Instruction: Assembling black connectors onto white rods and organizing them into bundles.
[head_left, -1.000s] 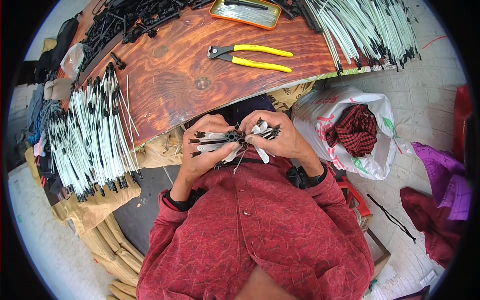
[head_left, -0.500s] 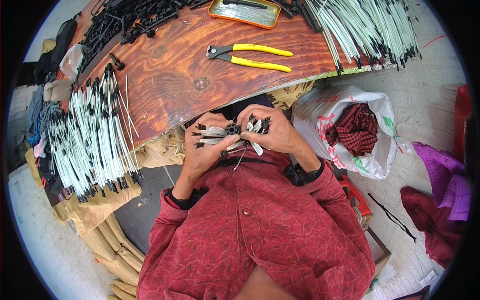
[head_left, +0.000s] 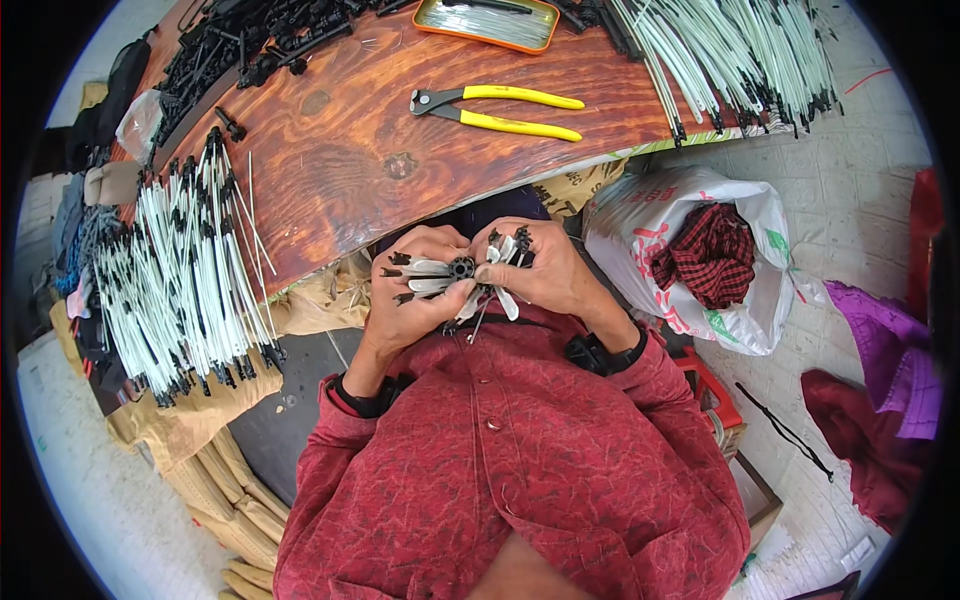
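Close to my chest, both hands hold a small assembly [head_left: 462, 270]: a black round hub with several white rods fanning out, each tipped with a black end piece. My left hand [head_left: 410, 300] grips the rods that stick out to the left. My right hand [head_left: 545, 270] pinches the rods on the right side of the hub, fingertips against it. A thin wire hangs down from the hub between my hands. I wear a red shirt, with a dark band on each wrist.
A wooden table [head_left: 340, 150] lies ahead with yellow-handled pliers [head_left: 500, 105], an orange tray [head_left: 490, 20], a heap of black parts [head_left: 250, 45] and bundles of white rods at left [head_left: 180, 280] and top right [head_left: 740, 50]. A white bag with checked cloth [head_left: 700, 255] stands on the floor at right.
My right hand has shifted its fingers along the rods at the hub. The assembly has stayed in front of my chest, turned slightly.
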